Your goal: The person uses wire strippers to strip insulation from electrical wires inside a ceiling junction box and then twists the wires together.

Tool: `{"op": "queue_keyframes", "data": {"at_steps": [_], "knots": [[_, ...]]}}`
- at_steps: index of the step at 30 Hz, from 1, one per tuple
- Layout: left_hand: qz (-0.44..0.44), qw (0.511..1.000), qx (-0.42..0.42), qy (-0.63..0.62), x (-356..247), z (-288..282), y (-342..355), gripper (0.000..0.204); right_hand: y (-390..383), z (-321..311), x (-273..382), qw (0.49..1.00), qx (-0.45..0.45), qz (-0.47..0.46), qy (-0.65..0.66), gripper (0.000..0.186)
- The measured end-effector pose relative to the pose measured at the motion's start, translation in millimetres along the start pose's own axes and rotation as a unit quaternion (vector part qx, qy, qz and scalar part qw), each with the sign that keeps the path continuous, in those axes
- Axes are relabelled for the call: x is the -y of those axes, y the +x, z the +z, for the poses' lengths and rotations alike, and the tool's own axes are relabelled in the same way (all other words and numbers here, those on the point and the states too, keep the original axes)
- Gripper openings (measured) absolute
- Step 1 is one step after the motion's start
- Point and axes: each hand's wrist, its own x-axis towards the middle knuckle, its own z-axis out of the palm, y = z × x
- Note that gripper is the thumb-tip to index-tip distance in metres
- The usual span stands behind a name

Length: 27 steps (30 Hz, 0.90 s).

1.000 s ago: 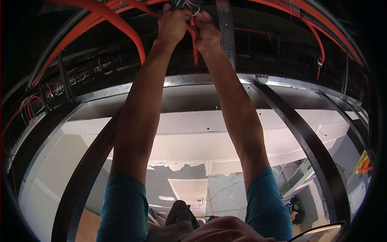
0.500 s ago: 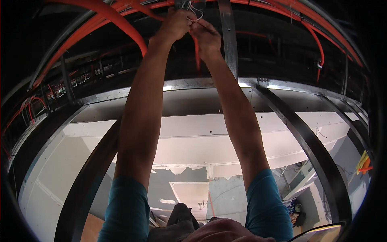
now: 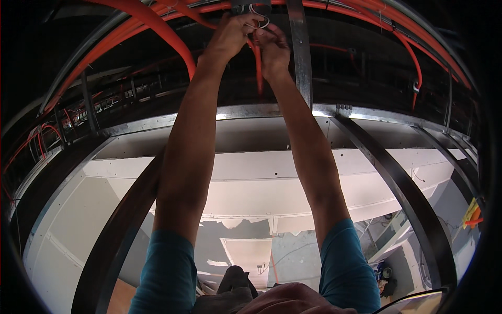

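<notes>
Both my arms are raised to a dark junction box at the top of the head view, from which thin white wires loop down. My left hand is closed at the wires just below the box, fingertips pinched on them. My right hand is beside it, fingers curled at the same wires, its thumb near my left fingertips. An orange conduit hangs behind my hands, and a metal strut stands just right of my right hand.
More orange conduits cross overhead. A galvanized rail runs across below, with dark metal channels curving down either side of my arms. Beneath are white boards, grey walls and, at the right rim, a yellow and orange object.
The whole scene sits slightly lower and further right in the picture. My right fingers have curled in closer to the wires and my left fingertips, and more of the box shows above them.
</notes>
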Motion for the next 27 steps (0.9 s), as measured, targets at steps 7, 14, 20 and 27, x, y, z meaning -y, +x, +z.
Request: {"op": "queue_keyframes", "data": {"at_steps": [7,14,20,27], "knots": [[-0.037,0.997,-0.045,0.059,7.1,3.0,2.3,0.022,7.8,-1.0,-2.9,0.996,-0.012,-0.029,-0.079,0.017],[-0.020,0.980,-0.043,0.193,5.1,1.3,5.7,0.010,10.6,-6.1,-1.8,0.989,-0.022,-0.011,-0.146,0.013],[-0.013,0.981,-0.053,0.187,7.1,0.8,9.8,0.012,13.2,-4.4,-0.3,0.993,-0.016,-0.008,-0.115,0.015],[-0.043,0.979,-0.026,0.198,0.5,-0.1,6.4,0.015,2.5,-1.6,1.5,0.991,-0.023,-0.021,-0.129,0.019]]}}
